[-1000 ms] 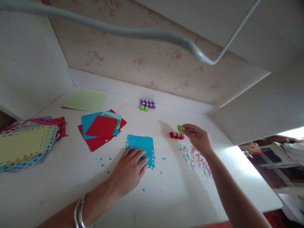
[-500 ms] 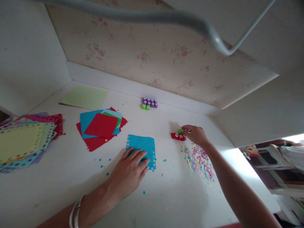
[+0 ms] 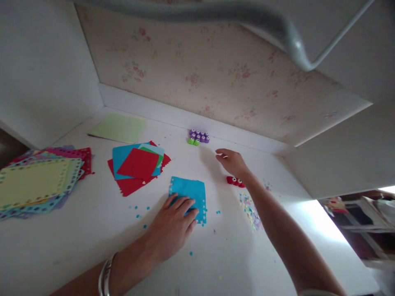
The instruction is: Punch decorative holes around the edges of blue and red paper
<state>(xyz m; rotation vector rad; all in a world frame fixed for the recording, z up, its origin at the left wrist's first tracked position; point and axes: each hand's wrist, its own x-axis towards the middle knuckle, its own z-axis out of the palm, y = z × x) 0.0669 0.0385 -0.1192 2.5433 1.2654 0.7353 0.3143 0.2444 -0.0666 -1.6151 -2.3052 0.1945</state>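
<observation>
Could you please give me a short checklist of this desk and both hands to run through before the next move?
1. Left hand on the blue sheet: ok.
2. Blue sheet free of other sheets on top: ok.
3. Right hand holding a punch: not ok, nothing shows at its fingertips.
4. Red punches fully in view: not ok, the right forearm overlaps them.
5. Desk around the sheet free of blue bits: not ok.
6. Sheet's near-left corner intact: cannot tell, hidden by the left hand.

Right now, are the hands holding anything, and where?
The left hand rests on the blue paper, at its near left part, without gripping; no held thing shows in the right hand.
</observation>
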